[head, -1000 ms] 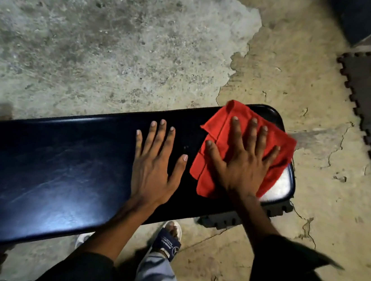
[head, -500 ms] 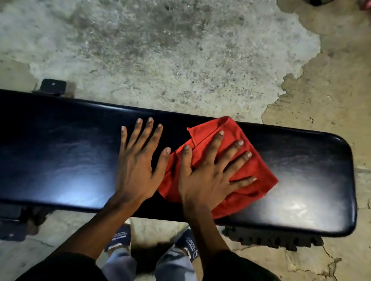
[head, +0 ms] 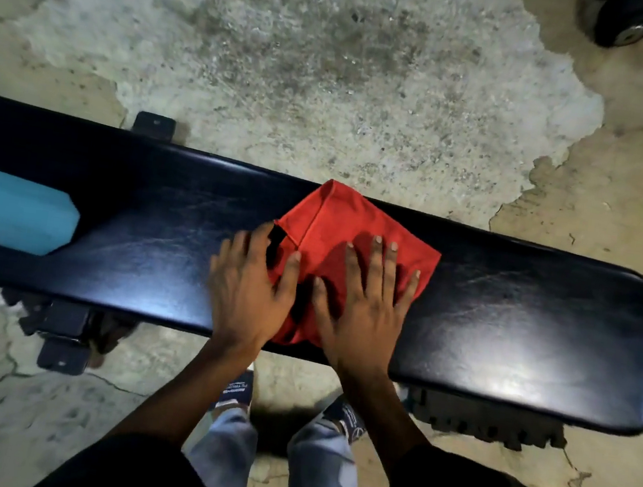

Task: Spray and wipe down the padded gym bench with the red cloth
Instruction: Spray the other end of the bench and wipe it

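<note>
On cracked concrete floor [head: 295,56], black padded bench [head: 527,311] carries red cloth [head: 338,225].

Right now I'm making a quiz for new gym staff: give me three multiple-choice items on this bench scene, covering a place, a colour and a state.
1. Where does the blue object lie?
A. on the bench's left end
B. on the floor
C. on the cloth

2. What colour is the bench padding?
A. white
B. black
C. green

3. How does the right hand meet the cloth?
A. lifts it
B. hangs clear
C. presses flat on it

Key:
A, the blue object rests on the bench.
B, glossy black.
C, the right hand lies spread on the red cloth.
</note>
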